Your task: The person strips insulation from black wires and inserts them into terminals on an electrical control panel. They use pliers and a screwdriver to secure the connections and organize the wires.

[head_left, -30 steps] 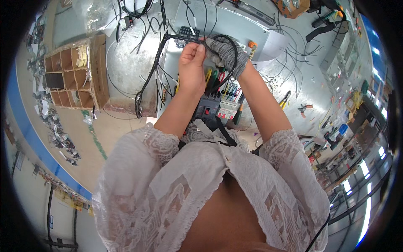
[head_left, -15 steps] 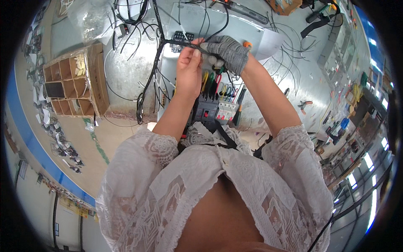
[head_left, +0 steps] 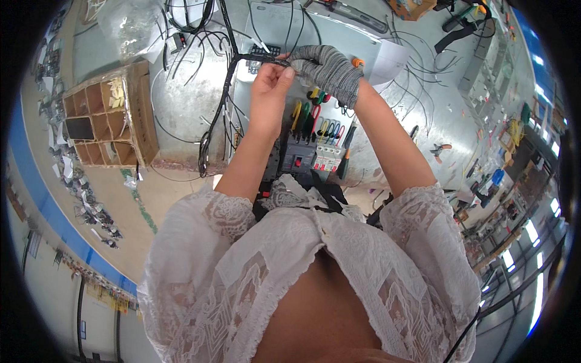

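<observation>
My bare left hand (head_left: 271,85) pinches the black wire harness (head_left: 257,58) between thumb and fingers, a little right of where it branches. Right beside it, my right hand (head_left: 327,71), in a grey knitted glove, is closed on the same harness; its fingertips and the wire end there are hidden. Thin black wires fan out above the hands. Under them lies a grey metal panel (head_left: 242,91). Nearer to me, a dark moulded-case circuit breaker (head_left: 298,156) with a red button sits beside white miniature breakers (head_left: 327,158), with coloured wire loops (head_left: 330,129) above them.
A cardboard box with compartments (head_left: 145,121) stands on the left of the metal table. A screwdriver (head_left: 344,160) lies right of the breakers. Loose black wires (head_left: 417,78) spread at right, near a white sheet (head_left: 387,63). A long grey tool (head_left: 357,16) lies at the back.
My right hand has turned and risen slightly, its fingers closer to my left hand. The dark wire that hung below the glove no longer shows there. My left hand keeps its pinch, barely shifted.
</observation>
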The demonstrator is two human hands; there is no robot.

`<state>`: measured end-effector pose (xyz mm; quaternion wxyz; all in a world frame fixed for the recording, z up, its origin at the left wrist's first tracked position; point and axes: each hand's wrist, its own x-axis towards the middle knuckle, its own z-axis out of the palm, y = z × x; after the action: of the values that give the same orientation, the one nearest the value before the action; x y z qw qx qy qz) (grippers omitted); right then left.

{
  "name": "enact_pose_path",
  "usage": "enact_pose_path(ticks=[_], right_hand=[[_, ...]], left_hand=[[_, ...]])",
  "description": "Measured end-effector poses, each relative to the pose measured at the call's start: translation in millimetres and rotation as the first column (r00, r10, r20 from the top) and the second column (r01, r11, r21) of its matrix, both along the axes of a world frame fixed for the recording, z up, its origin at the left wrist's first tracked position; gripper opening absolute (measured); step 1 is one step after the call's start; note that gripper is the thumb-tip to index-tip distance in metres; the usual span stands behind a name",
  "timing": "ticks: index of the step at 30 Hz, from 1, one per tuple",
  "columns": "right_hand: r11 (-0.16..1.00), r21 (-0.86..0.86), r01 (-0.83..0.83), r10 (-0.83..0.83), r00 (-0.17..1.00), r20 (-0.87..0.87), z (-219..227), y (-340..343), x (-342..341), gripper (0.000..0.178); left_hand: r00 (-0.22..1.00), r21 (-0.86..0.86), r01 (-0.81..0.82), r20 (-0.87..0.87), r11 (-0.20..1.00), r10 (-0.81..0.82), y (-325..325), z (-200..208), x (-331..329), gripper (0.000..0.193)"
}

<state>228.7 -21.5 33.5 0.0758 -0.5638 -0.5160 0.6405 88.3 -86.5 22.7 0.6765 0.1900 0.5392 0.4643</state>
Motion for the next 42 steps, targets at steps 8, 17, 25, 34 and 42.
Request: enact_pose_path(ticks=[8, 17, 25, 34, 42], right_hand=[[0.999, 0.025, -0.025, 0.028, 0.992, -0.123, -1.0, 4.4, 1.9, 0.028], [0.985, 0.170, 0.020, -0.011, 0.998, -0.058, -5.3, 0.6, 2.8, 0.017], [0.946, 0.325, 0.017, -0.002, 0.999, -0.047, 3.9, 7.4, 29.1, 0.022], [0.875, 0.226, 0.429, -0.430, 0.902, -0.045, 34.3, -18.2, 108.1, 0.020], [0.872, -0.153, 0.466, -0.478, 0.876, -0.058, 16.9, -66.5, 87.2, 0.021]], left_hand=[[0.995, 0.006, 0.017, 0.094, 1.000, -0.017, -3.5, -4.4, -2.1, 0.004], [0.986, -0.289, -0.005, 0.159, 0.957, 0.053, 9.3, 25.0, -3.6, 0.015], [0.958, -0.188, -0.057, 0.266, 0.980, 0.106, 2.9, 5.2, 1.8, 0.010], [0.960, -0.198, -0.131, 0.219, 0.971, 0.174, -0.7, 3.7, 3.3, 0.008], [0.961, -0.173, -0.118, 0.227, 0.978, 0.156, -1.5, 0.8, 2.9, 0.011]])
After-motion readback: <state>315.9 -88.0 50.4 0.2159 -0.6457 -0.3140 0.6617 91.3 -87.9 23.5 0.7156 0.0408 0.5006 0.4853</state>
